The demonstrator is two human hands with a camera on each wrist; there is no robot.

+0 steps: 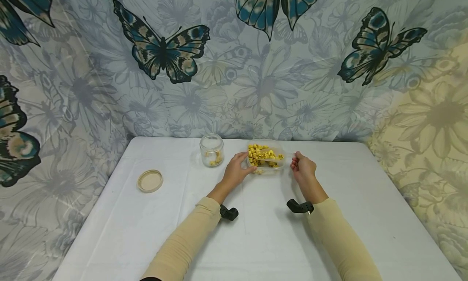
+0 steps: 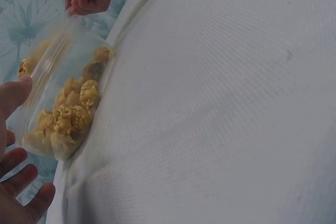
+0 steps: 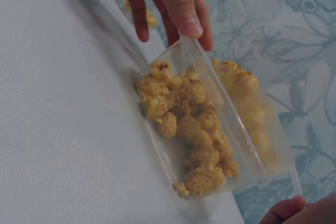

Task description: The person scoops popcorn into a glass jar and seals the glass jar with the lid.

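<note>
A clear rectangular plastic tub (image 3: 244,137), loaded with yellow popcorn (image 1: 258,153), is placed near the far edge of the white-cloth-covered bench (image 1: 256,240), between the left hand (image 1: 235,173) and the right hand (image 1: 304,169). Its left end is gripped by the left hand, with the thumb at the rim and the other fingers loosely spread; the tub is probably steadied by this hold. By the curled fingers of the right hand, a thin translucent handle (image 3: 296,183) is pinched just beyond the tub's right end; it seems to belong to a spoon or scoop, though its far end cannot be made out clearly.

The tub's long axis is laid from left to right, roughly parallel to the far edge, its opening turned upward. The handle is pointed rightward, out over the rim, so that it can presumably be grasped clear of the popcorn.

An upright, lidless clear glass jar (image 1: 207,147) with a few pieces inside is set near the left hand, and a round beige lid (image 1: 150,181) is laid flat farther left.
</note>
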